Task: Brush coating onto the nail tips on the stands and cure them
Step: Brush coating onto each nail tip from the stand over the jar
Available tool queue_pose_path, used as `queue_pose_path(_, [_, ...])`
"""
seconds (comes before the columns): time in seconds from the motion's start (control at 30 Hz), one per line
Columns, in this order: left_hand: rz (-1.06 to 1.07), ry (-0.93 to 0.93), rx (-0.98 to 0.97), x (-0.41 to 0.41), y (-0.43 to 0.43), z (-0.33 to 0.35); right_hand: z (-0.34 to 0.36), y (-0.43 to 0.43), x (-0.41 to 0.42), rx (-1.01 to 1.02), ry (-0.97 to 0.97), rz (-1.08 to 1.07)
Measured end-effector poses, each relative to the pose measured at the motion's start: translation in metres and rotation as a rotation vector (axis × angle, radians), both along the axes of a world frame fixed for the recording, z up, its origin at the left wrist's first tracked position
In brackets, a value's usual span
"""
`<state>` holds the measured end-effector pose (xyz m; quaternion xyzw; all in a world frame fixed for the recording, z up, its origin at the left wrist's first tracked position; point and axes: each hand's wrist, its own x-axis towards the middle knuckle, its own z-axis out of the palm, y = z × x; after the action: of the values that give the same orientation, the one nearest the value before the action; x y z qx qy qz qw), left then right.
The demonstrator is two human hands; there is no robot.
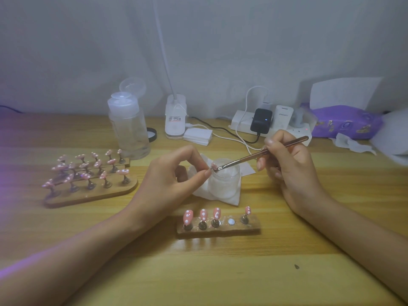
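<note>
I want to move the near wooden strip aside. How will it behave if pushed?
The wooden strip looks low and flat, so it would probably slide rather than tip. Its pink nail tips stand upright on thin stems, so a jolt might topple them; push gently.

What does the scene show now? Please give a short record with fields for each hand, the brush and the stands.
left hand: pinches a pink nail tip over the jar
right hand: holds the brush like a pen
brush tip: at the pinched nail tip
near stand: four nail tips, one bare spot
left stand: many pink nail tips
</note>
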<state>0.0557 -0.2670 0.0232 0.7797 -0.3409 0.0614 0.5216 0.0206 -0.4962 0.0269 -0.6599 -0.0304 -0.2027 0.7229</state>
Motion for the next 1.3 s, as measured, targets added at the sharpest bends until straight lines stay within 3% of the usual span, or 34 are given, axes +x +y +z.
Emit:
queue_pose_path(0.23, [0.007, -0.028, 0.013, -0.001, 0.000, 0.000, 0.006, -0.003, -0.003, 0.047, -0.041, -0.116])
queue_pose_path(0.57, [-0.016, -0.090, 0.012, -0.002, 0.001, 0.002, 0.010, -0.012, -0.004, 0.264, -0.116, -0.215])
queue_pose_path(0.8, [-0.015, -0.100, 0.020, -0.001, 0.001, 0.002, 0.008, -0.010, -0.008, 0.047, -0.231, -0.019])
queue_pose_path(0.97, [-0.015, -0.097, 0.019, -0.002, 0.002, 0.002, 0.011, -0.014, -0.007, 0.086, -0.234, -0.058])
queue_pose_path(1.17, [-0.013, -0.058, 0.008, -0.001, 0.002, 0.001, 0.012, -0.013, -0.005, 0.240, -0.160, -0.086])
queue_pose_path(1.3, [-0.012, -0.048, 0.002, 0.000, 0.002, 0.000, 0.004, -0.001, -0.004, 0.236, 0.043, 0.006])
